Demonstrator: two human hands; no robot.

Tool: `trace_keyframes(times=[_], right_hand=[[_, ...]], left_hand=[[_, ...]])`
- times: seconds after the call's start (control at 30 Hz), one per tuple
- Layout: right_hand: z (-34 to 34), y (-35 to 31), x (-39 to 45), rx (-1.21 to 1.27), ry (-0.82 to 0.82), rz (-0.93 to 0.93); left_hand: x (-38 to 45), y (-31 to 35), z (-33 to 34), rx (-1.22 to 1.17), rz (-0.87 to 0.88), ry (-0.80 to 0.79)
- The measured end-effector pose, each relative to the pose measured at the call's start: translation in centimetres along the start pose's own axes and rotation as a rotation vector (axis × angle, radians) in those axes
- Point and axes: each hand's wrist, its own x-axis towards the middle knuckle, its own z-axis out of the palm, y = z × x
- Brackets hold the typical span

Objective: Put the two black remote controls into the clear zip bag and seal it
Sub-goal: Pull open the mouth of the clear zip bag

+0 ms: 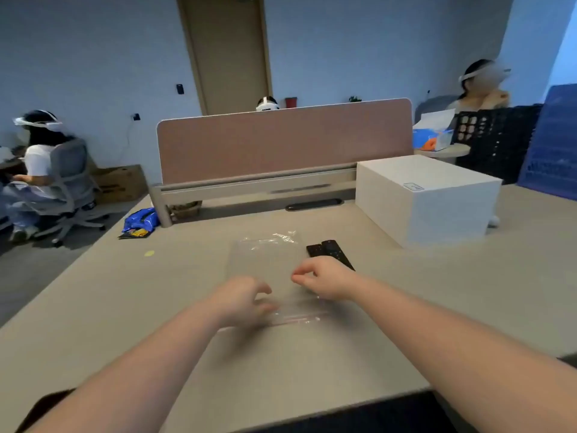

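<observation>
The clear zip bag (268,264) lies flat on the beige desk, its zip strip at the near end. Two black remote controls (327,250) lie side by side just right of the bag, partly hidden behind my right hand. My left hand (243,300) hovers over the bag's near left corner, blurred, fingers curled and apart. My right hand (323,278) is over the bag's right edge, thumb and forefinger pinched together; whether it grips the bag film I cannot tell.
A white box (427,198) stands at the right rear of the desk (187,276). A pink divider panel (284,142) closes off the back. A blue snack packet (139,223) lies at the left edge. People sit at other desks.
</observation>
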Motion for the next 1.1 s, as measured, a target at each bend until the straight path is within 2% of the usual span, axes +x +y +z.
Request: trace_keyframes(times=[0.2,0.3,0.43,0.6,0.83,0.97,1.1], right_hand=[[0.8,-0.4,-3.1,-0.046,0.056,0.032],[1.0,-0.3,-3.6,-0.012,0.111,0.057],[2.3,0.0,-4.1,0.187,-0.003,0.17],[3.0,0.0,-3.9,0.392,-0.04,0.291],[3.9,-1.0,-3.4,0.662,-0.074,0.349],[4.3,-1.4,-2.9,0.776,-0.062,0.363],[4.6,-0.9,-2.3,0.778,-0.002,0.339]], left_hand=[[-2.1,1.5,1.2,0.097,-0.021,-0.018],[-1.8,1.1,2.0,0.142,0.003,0.023],[-1.4,1.0,2.8,0.138,-0.005,0.074],[-0.8,0.5,2.4,-0.002,-0.084,0.099],[-0.3,0.8,2.4,-0.217,-0.209,0.173],[-0.2,1.9,2.8,-0.333,-0.17,0.231],[0.0,2.4,3.8,-0.388,-0.135,0.287]])
